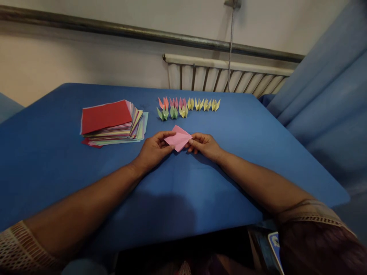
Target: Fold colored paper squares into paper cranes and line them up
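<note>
A folded piece of pink paper (178, 139), roughly diamond-shaped with crease lines, is held between both hands above the blue table. My left hand (155, 149) grips its left side, thumb along the lower edge and index finger along the upper one. At the right corner, my right hand (205, 146) pinches the paper between thumb and fingers. Just beyond the hands stand several small folded paper figures with pointed tips: an orange one (163, 103), pink ones (173, 103), green ones (174, 112) and yellow ones (207, 104), set in two rows.
A thick stack of coloured paper (107, 118), red on top, lies on the left of the blue table (235, 126). Behind the table are a radiator (200, 74) and a metal pipe (143, 33) along the wall. A blue curtain (323, 72) hangs at right.
</note>
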`<state>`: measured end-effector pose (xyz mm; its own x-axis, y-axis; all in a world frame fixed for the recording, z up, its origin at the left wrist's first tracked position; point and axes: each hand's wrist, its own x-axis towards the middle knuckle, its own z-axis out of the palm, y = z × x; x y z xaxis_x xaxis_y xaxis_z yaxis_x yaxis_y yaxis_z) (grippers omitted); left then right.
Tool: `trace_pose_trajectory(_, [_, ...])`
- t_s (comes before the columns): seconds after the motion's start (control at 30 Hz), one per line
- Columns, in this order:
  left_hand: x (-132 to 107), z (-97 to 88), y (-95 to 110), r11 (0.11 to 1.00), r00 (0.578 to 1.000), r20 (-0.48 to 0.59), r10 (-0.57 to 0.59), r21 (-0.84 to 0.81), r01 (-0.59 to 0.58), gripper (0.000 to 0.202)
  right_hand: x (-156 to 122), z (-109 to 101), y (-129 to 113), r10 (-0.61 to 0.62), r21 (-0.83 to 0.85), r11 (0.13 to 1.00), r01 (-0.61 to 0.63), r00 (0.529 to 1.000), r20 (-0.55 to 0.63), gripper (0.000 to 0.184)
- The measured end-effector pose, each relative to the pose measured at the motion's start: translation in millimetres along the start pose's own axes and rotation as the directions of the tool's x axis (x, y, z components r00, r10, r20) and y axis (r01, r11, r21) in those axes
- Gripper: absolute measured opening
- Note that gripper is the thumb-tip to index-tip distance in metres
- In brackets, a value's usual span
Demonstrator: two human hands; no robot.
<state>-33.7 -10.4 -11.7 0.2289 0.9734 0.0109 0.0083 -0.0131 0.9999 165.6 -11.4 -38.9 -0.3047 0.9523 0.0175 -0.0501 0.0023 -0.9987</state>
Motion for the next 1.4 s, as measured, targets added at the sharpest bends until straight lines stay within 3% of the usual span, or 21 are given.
trace_pose_trajectory(0.33, [1.8, -3.5, -6.4, 0.998, 1.0, -0.018, -0.005, -0.066, 0.004, 0.053, -4.8, -0.6, -3.8, -0.021, -0.011, 1.0, 0.021, 1.0, 0.01, 0.021])
trace_pose_trajectory(0.97, [-2.0, -2.7, -3.6, 0.997, 0.999, 0.016, -0.027, -0.078, 0.029, 0.053, -3.5, -0.1, 4.9, -0.041, -0.012, 0.999, 0.041, 0.999, -0.008, 0.024])
trace_pose_trajectory(1.4, [-2.8, -3.5, -8.5, 0.999, 0.999, 0.044, -0.013, -0.049, 0.015, 0.054, -7.8, 5.9, -2.6, -0.018, -0.003, 1.0, 0.018, 0.999, -0.026, 0.026])
